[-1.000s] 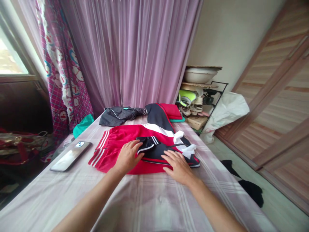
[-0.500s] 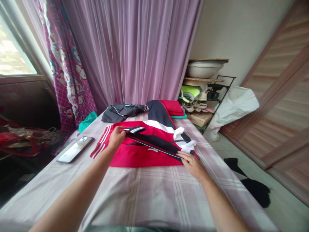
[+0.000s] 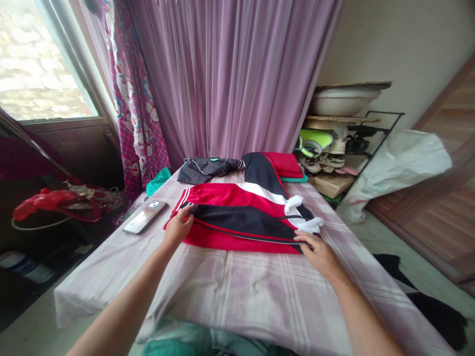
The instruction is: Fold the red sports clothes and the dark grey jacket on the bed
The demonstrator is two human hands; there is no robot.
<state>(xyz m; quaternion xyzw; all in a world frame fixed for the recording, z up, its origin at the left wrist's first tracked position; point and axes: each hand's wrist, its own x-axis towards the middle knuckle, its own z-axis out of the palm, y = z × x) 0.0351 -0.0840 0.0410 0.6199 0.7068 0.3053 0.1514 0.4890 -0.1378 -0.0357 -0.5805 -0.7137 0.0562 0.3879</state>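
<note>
A red, black and white jacket (image 3: 237,196) lies folded on the bed, its white collar (image 3: 297,212) to the right and white-striped ribbing at the left. Its black sleeve (image 3: 237,219), edged with red and white piping, stretches across the red body. My left hand (image 3: 180,225) is closed on the cuff end of this sleeve, over the striped ribbing. At the other end, below the collar, my right hand (image 3: 315,249) rests on the sleeve's piped edge with its fingers stretched out. Part of its thumb side is hard to make out.
A phone (image 3: 144,217) lies left of the jacket. Behind it are a dark grey garment (image 3: 208,170) and a folded red garment (image 3: 285,165). A shoe rack (image 3: 334,155) and a white sack (image 3: 401,163) stand right of the bed (image 3: 245,296).
My left hand has brought the cuff down and left onto the striped ribbing. The black sleeve now lies flatter and wider over the red body. The view has shifted left.
</note>
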